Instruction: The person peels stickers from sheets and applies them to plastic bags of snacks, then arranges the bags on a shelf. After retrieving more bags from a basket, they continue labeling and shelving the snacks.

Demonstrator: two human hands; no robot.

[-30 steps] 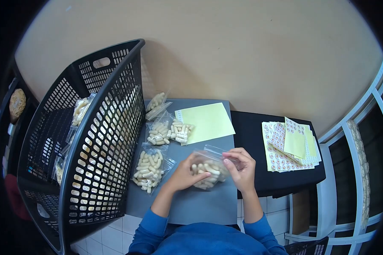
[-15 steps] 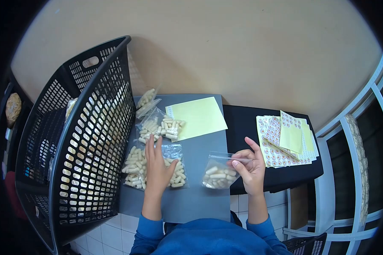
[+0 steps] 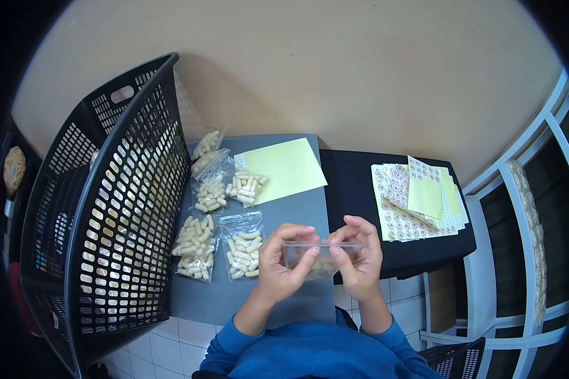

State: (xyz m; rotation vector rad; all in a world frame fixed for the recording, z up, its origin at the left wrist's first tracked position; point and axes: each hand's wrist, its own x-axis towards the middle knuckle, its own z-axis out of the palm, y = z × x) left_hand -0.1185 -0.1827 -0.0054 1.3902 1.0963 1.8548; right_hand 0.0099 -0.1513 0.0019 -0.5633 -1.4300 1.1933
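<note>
Between both hands is a clear zip bag (image 3: 323, 268) of pale capsules, held up over the front right of the grey table (image 3: 284, 300). My left hand (image 3: 286, 260) pinches the bag's top edge from the left. My right hand (image 3: 359, 259) grips the same edge from the right, and both thumbs press along the zip line. To the left lie two filled capsule bags, one nearer the basket (image 3: 196, 243) and one beside it (image 3: 243, 249). Farther back are more bags of capsules (image 3: 210, 189), some resting on a yellow sticker sheet (image 3: 284, 170).
A tall black mesh basket (image 3: 129, 208) with bags inside stands along the left. On the right, a black surface (image 3: 348, 189) carries a stack of round-sticker sheets (image 3: 417, 202). A wall runs behind, and a white metal rack (image 3: 487, 265) stands at far right.
My left hand has left the capsule bags on the table and moved right to the held bag's top. Both hands now grip that edge. The view has shifted slightly.
</note>
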